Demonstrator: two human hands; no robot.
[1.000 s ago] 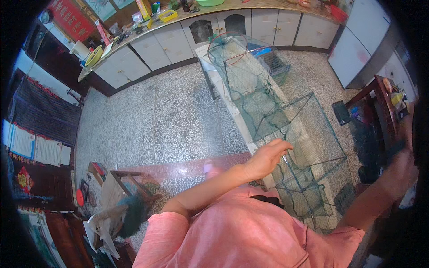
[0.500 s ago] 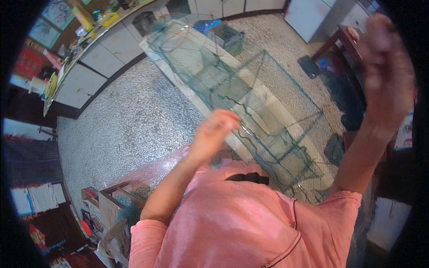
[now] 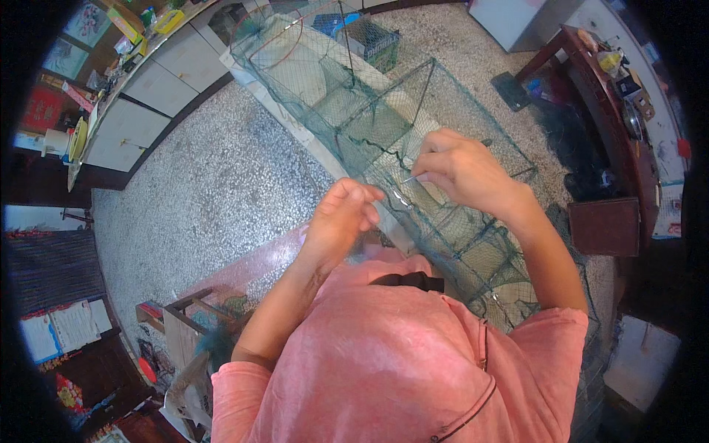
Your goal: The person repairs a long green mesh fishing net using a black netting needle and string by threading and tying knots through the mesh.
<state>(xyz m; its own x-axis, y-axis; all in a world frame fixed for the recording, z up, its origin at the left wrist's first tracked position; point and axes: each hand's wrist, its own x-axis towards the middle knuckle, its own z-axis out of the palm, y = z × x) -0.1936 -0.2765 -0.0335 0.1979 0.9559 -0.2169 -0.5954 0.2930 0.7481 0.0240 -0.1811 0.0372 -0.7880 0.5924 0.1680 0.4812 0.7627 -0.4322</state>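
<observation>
A green mesh net trap [image 3: 369, 122], stretched over square wire frames, runs diagonally from the far left toward my body. Over its middle, my right hand [image 3: 465, 171] pinches a thin metal needle-like tool [image 3: 410, 179], its tip pointing left toward the other hand. My left hand [image 3: 340, 218] is closed beside the near-left edge of the mesh, thumb and fingertips together; whatever lies between them is too small to make out. A dark cord runs along the netting between both hands, near a small shiny piece [image 3: 401, 199].
Beneath the net is a long pale board [image 3: 299, 131] on the speckled floor. White cabinets [image 3: 156, 103] line the far left. A dark green crate [image 3: 373, 44] stands behind the net, and a dark red wooden table [image 3: 591, 70] at right. A wooden stool [image 3: 185, 328] is at lower left.
My right hand has come down from high at the right to the middle of the net, near the left hand. My left hand has shifted slightly left, fingers still closed.
</observation>
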